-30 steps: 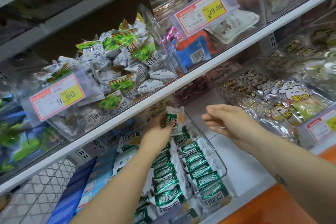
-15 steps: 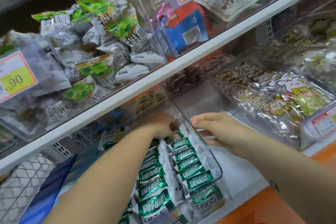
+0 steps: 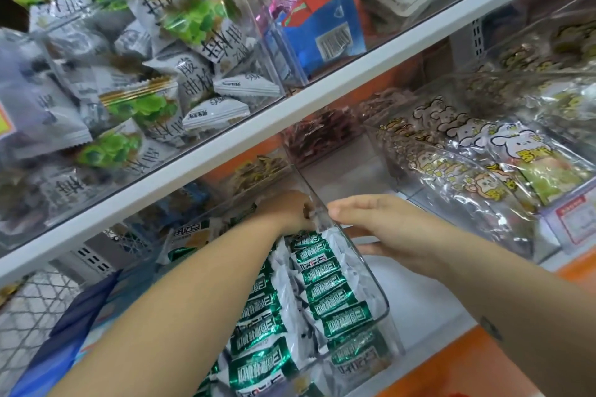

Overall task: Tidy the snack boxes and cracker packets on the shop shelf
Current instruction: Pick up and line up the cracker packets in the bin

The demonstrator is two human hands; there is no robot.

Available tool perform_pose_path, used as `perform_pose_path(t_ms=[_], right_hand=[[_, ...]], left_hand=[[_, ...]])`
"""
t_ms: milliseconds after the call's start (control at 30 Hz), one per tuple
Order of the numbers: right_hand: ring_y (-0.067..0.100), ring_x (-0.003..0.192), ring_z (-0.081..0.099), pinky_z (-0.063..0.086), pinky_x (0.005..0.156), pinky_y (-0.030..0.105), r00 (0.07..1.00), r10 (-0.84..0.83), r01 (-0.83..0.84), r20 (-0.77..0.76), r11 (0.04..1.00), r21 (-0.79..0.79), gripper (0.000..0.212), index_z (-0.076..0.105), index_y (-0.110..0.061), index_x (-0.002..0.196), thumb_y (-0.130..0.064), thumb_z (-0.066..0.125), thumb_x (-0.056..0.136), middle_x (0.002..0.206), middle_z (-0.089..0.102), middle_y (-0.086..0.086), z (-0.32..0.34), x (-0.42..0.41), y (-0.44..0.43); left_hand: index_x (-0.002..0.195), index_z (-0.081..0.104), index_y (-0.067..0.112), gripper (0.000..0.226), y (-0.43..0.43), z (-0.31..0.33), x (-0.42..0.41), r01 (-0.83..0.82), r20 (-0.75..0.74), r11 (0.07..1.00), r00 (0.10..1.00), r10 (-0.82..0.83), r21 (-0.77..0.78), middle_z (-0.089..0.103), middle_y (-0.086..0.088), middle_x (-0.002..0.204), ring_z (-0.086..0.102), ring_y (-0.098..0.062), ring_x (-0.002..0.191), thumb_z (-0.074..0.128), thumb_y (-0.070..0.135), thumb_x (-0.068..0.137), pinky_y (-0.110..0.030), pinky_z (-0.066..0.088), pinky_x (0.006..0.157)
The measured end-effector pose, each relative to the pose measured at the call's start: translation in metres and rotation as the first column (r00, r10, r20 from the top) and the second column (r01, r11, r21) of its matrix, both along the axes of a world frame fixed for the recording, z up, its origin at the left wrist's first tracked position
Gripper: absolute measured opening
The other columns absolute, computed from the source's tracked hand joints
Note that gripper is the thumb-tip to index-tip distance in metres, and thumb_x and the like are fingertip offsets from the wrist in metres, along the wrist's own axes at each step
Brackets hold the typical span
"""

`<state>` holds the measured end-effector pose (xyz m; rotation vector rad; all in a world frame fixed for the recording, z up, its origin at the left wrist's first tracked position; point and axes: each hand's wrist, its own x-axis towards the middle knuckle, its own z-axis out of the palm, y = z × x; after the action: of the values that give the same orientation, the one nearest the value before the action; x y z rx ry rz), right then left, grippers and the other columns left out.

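1. Far left of my left forearm: blue boxes (image 3: 77, 319) lie stacked. I am not touching them.
2. Just left of my left wrist: one loose packet (image 3: 188, 234) lies flat, out of line with the rows.
3. Left hand (image 3: 288, 211): it reaches to the far end of the clear bin (image 3: 371, 280), knuckles up. The fingers curl down among the packets and are hidden, so I cannot tell whether they pinch one.
4. Below that hand and nearer me: the green cracker packets (image 3: 325, 280) stand on edge in two rows inside the bin.
5. Right hand (image 3: 390, 229): it is outside the bin's right wall, fingers straight and together with tips at the rim, thumb spread below. It grips nothing and seems to be bracing the wall.
6. Right of my right hand, well apart: rabbit-print bags (image 3: 503, 151) sit in their own bin.
7. Risk: the packets are slick and stand on edge, so pulling my left hand out carelessly could drag the back ones over and tip a row.
8. Risk: pressing too hard on the wall could slide the bin askew on the shelf.
9. Risk: the flat packet could be missed, because my forearm partly screens it.
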<state>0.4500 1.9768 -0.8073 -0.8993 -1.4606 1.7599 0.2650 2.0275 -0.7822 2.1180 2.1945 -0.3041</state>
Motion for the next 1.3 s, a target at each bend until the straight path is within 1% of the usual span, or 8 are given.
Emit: perform_pose_path(t_ms=[133,200,300,400,667,933,1067,1300], right_hand=[[0.013,0.105,0.064,0.051,0.094,0.032,1.0,0.018,-0.018,0.004,1.0,0.01,0.019,0.071,-0.024,0.102,-0.034,0.065,0.086,0.109,0.07,-0.004,0.0,0.001,0.0],[0.013,0.105,0.063,0.051,0.094,0.033,1.0,0.014,-0.014,0.005,1.0,0.012,0.019,0.071,-0.024,0.101,-0.034,0.065,0.086,0.109,0.07,-0.004,0.001,0.001,0.001],[0.016,0.105,0.064,0.052,0.093,0.032,1.0,0.019,-0.019,0.018,1.0,0.001,0.018,0.07,-0.024,0.101,-0.033,0.066,0.086,0.109,0.07,-0.001,0.003,0.003,0.002],[0.012,0.099,0.064,0.052,0.089,0.028,1.0,-0.018,0.018,0.008,0.999,0.045,0.021,0.068,-0.024,0.104,-0.031,0.068,0.084,0.109,0.069,-0.002,0.009,0.004,-0.002],[0.0,0.096,0.055,0.043,0.084,0.019,0.947,-0.241,0.022,0.211,0.705,0.709,0.025,0.065,-0.031,0.105,-0.033,0.072,0.081,0.104,0.061,-0.018,0.04,0.005,-0.034],[0.007,0.074,0.063,0.05,0.068,0.024,0.968,-0.153,-0.048,0.201,0.671,0.74,0.011,0.063,-0.017,0.078,-0.021,0.073,0.081,0.077,0.068,-0.005,0.067,0.01,-0.104],[0.018,0.07,0.063,0.048,0.065,0.028,0.993,-0.077,0.002,0.091,0.772,0.636,0.013,0.06,-0.01,0.077,-0.013,0.073,0.08,0.074,0.066,0.012,0.051,0.021,-0.147],[0.002,0.066,0.063,0.046,0.061,0.01,1.0,-0.01,0.006,0.005,0.897,0.442,0.021,0.055,-0.014,0.073,0.001,0.069,0.077,0.063,0.065,-0.007,0.011,0.019,-0.196]], left_hand=[[0.094,0.065,0.012,0.016,-0.001,-0.004,0.001,0.002,-0.03,0.999,1.0,-0.003,-0.033,0.063,-0.009,0.101,0.061,-0.026,0.097,0.062,0.026,0.09,-0.031,0.047,0.077],[0.095,0.066,0.013,0.012,-0.004,0.001,0.002,0.021,0.007,1.0,1.0,-0.021,-0.011,0.064,-0.006,0.1,0.062,-0.025,0.095,0.06,0.023,0.092,-0.037,0.049,0.084],[0.076,0.058,0.027,0.015,-0.011,0.02,-0.002,0.1,0.042,0.994,0.994,-0.102,0.055,0.061,0.003,0.089,0.059,-0.015,0.074,0.062,0.022,0.09,-0.027,0.047,0.064],[0.105,0.064,0.024,0.014,-0.03,0.044,-0.002,0.145,0.106,0.982,0.982,-0.158,0.125,0.061,0.01,0.107,0.056,-0.007,0.094,0.062,0.024,0.091,-0.019,0.039,0.073],[0.099,0.063,0.032,0.01,-0.133,0.081,0.021,0.195,0.267,0.893,0.91,-0.319,0.405,0.06,0.026,0.09,0.054,0.015,0.075,0.062,0.027,0.09,-0.006,0.04,0.064],[0.095,0.052,0.04,0.027,-0.228,0.074,0.025,-0.008,0.503,0.838,0.804,-0.319,0.545,0.06,0.024,0.096,0.052,0.016,0.096,0.072,0.033,0.078,-0.001,0.037,0.079],[0.093,0.053,0.05,0.03,-0.279,0.049,0.015,-0.122,0.595,0.817,0.746,-0.298,0.563,0.06,0.032,0.096,0.055,0.008,0.095,0.065,0.05,0.065,-0.007,0.041,0.08],[0.098,0.061,0.05,0.035,-0.333,-0.002,0.011,-0.298,0.81,0.826,0.514,-0.283,0.478,0.068,0.021,0.098,0.062,0.002,0.093,0.07,0.021,0.079,-0.015,0.047,0.083]])
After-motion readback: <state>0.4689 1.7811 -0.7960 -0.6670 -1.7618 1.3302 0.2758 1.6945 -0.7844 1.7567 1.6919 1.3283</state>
